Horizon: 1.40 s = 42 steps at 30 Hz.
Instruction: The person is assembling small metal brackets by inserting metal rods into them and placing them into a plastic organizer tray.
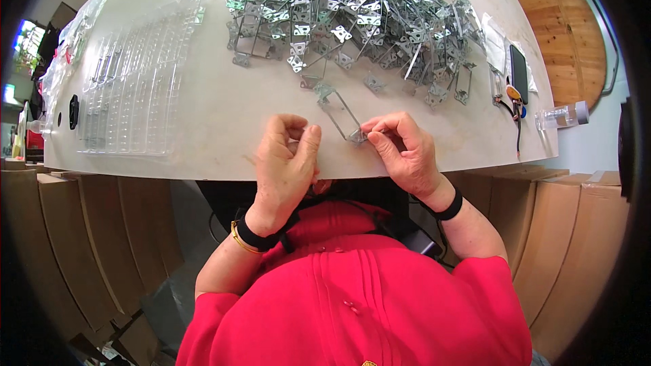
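Observation:
My right hand (409,152) pinches the near end of a metal wire-frame bracket (348,109) between thumb and forefinger. Two thin parallel rods join the bracket's small end plates, and its far end points away over the table. Left of it, my left hand (288,163) is held near the table's front edge, fingers curled in and thumb against them. Whatever it may hold is hidden. Beyond both hands rises a large heap of similar metal brackets (359,17), with a few loose ones along its near side.
A clear plastic compartment tray (173,85) lies on the pale table (224,115) at left, beside a small black object (74,112). To the right are a dark phone-like slab (519,68), tools and a clear bottle (561,116). Cardboard boxes (81,244) flank me below the table.

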Each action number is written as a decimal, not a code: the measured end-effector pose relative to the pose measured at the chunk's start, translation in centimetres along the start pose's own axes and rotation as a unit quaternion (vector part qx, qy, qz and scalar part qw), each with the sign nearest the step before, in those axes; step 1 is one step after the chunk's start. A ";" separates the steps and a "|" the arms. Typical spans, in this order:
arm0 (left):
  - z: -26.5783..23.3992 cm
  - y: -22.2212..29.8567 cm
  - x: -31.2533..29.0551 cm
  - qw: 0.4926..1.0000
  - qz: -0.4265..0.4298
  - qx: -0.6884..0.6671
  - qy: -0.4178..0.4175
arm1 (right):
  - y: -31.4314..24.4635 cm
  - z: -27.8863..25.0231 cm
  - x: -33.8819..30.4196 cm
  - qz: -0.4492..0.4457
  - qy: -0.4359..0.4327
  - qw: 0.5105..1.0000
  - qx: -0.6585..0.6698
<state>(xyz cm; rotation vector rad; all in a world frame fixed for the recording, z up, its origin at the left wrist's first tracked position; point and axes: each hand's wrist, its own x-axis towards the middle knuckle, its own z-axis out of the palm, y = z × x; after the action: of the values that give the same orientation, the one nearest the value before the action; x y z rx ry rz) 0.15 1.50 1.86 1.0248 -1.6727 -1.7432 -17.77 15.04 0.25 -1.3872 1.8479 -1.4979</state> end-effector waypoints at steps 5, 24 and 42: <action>1.5 -0.4 -0.1 0.977 0.074 0.199 -0.004 | -0.1 0.0 0.1 -0.021 -0.016 0.999 -0.025; -0.6 -0.2 1.3 0.965 0.085 0.233 -0.090 | -0.1 -0.1 0.2 -0.108 0.060 0.984 -0.127; -0.5 -0.4 0.7 0.989 0.078 0.127 -0.017 | 0.3 0.0 -0.1 -0.021 0.106 0.992 -0.064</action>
<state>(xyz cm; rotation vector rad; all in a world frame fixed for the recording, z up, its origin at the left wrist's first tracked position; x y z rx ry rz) 0.16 0.69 1.41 0.9467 -1.9780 -1.4833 -17.86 15.12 0.00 -1.3773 2.0879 -1.6292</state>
